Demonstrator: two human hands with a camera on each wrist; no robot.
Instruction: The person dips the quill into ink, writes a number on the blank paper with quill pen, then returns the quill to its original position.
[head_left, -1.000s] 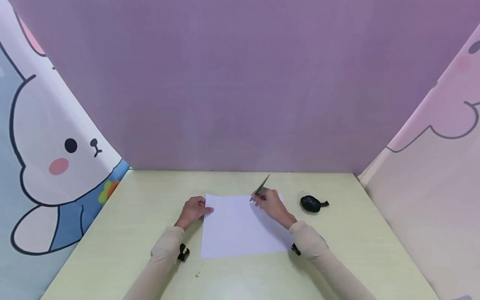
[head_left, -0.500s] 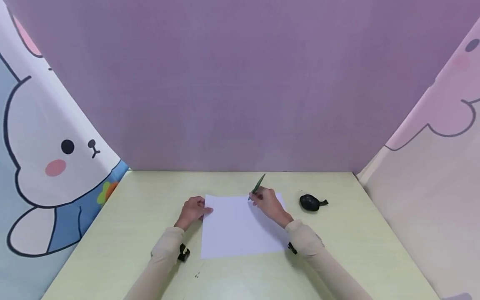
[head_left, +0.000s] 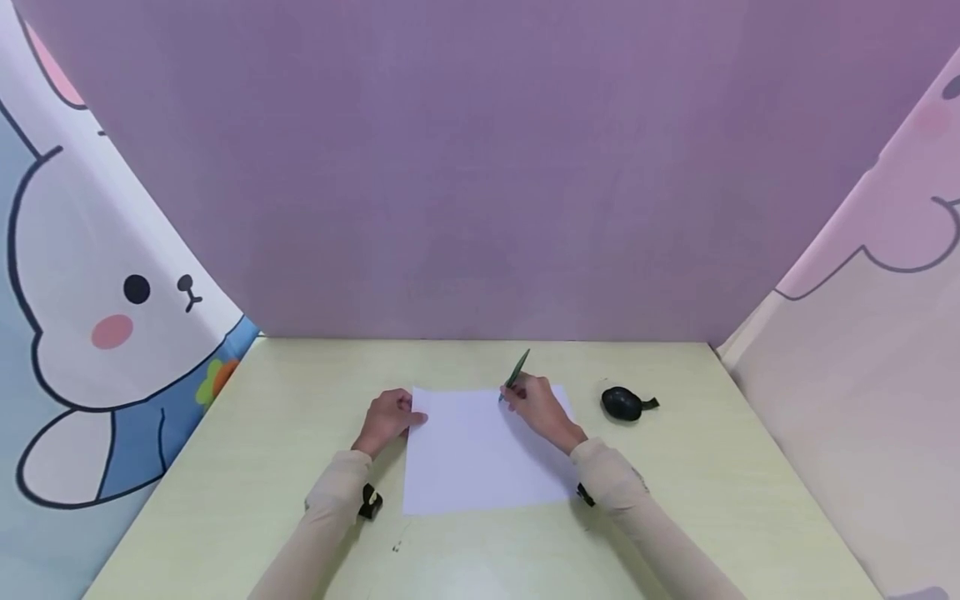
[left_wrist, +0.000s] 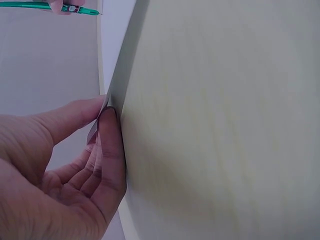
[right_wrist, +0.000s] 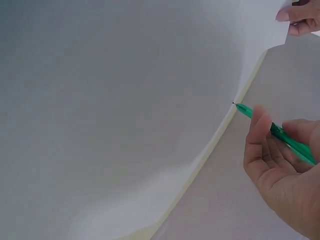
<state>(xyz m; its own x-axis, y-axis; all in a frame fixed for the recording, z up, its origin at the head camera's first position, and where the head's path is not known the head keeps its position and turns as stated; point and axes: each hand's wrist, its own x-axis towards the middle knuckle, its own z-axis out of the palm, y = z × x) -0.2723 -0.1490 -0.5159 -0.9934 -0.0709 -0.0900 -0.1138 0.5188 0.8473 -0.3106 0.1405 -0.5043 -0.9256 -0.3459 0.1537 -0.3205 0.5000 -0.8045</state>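
Head view: left hand (head_left: 386, 421) pinches the paper (head_left: 480, 454) edge; right hand (head_left: 542, 408) grips a green pen (head_left: 516, 374) over it.

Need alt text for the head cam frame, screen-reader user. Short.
A person's right hand holds a green pen at the far edge of a blank white sheet of paper while the left hand holds the sheet's far left corner. The sheet lies on a pale green table; a small black object sits to its right, and purple and cartoon-rabbit panels enclose the desk.
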